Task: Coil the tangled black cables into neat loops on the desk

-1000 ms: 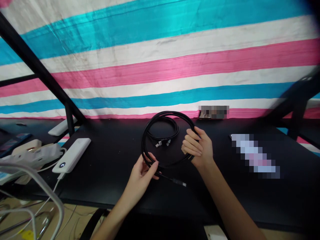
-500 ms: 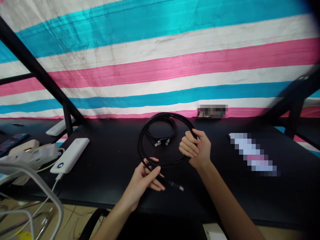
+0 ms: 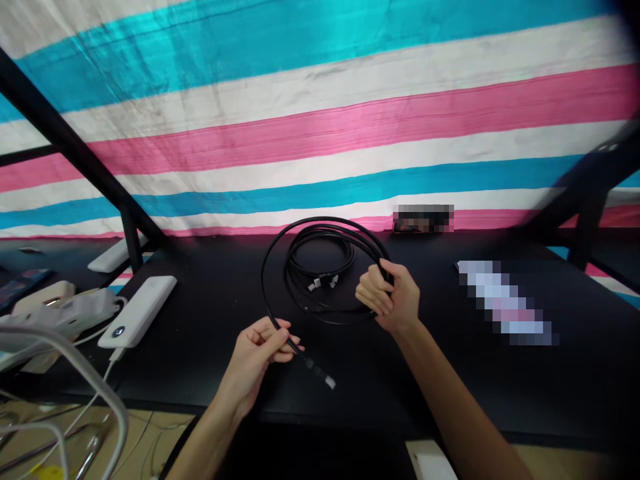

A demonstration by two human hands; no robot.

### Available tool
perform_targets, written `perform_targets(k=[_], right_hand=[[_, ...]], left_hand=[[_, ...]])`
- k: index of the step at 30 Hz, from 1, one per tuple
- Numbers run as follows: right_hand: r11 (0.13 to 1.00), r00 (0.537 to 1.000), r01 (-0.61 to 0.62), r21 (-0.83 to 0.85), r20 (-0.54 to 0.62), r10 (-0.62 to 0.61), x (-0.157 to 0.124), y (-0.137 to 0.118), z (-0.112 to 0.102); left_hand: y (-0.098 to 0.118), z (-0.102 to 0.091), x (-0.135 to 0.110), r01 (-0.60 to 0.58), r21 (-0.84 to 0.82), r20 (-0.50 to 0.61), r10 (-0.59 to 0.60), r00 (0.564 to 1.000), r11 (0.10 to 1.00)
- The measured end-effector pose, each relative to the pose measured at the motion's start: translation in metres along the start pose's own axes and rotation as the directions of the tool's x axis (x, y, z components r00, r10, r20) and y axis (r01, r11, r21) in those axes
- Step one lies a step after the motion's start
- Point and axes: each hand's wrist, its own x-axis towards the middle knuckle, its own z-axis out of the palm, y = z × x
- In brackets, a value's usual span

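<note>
A black cable [image 3: 265,279] hangs in loose loops between my two hands. My right hand [image 3: 389,293] is closed in a fist around the gathered loops on their right side. At the lower left, my left hand [image 3: 265,343] pinches a single strand near its end. That end carries a plug with a pale, clear tip [image 3: 330,382], pointing down and to the right. Behind the held loops, a second coiled black cable [image 3: 323,272] lies on the black table [image 3: 210,373], its two pale plugs [image 3: 314,285] close together.
On the left stand a white power bank [image 3: 140,310] with a cord plugged in and a white power strip [image 3: 83,312]. Blurred-out items lie on the right [image 3: 505,303] and at the back edge [image 3: 423,219]. A striped sheet [image 3: 320,147] hangs behind; black frame bars [image 3: 75,150] slant at both sides.
My left hand has moved left, drawing the plug end and one strand away from the other loops into a wider arc. My right hand keeps its grip, nearly still.
</note>
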Motion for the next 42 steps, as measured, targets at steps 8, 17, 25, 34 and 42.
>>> perform_targets(k=[8,17,25,34,42], right_hand=[[0.991,0.987,-0.112,0.077,0.129,0.101,0.002,0.009,-0.001],[0.992,0.979,-0.128,0.012,0.161,0.125,0.002,0.007,-0.005],[0.986,0.979,-0.164,-0.009,0.124,0.164,0.002,0.005,-0.004],[0.991,0.987,-0.122,-0.063,0.099,0.127,0.002,-0.001,-0.005],[0.965,0.968,-0.176,-0.196,0.146,0.206,-0.002,0.003,-0.001]], left_hand=[[-0.005,0.019,-0.007,-0.133,0.273,0.048,0.125,0.991,0.953],[-0.016,0.012,0.005,-0.133,0.549,0.106,0.089,0.990,0.826],[-0.016,0.004,0.003,-0.220,0.736,0.157,0.156,0.975,0.640],[-0.004,-0.005,-0.012,-0.438,0.845,0.089,0.726,0.682,0.307],[0.003,-0.005,-0.012,-0.666,0.687,-0.093,0.945,0.315,0.290]])
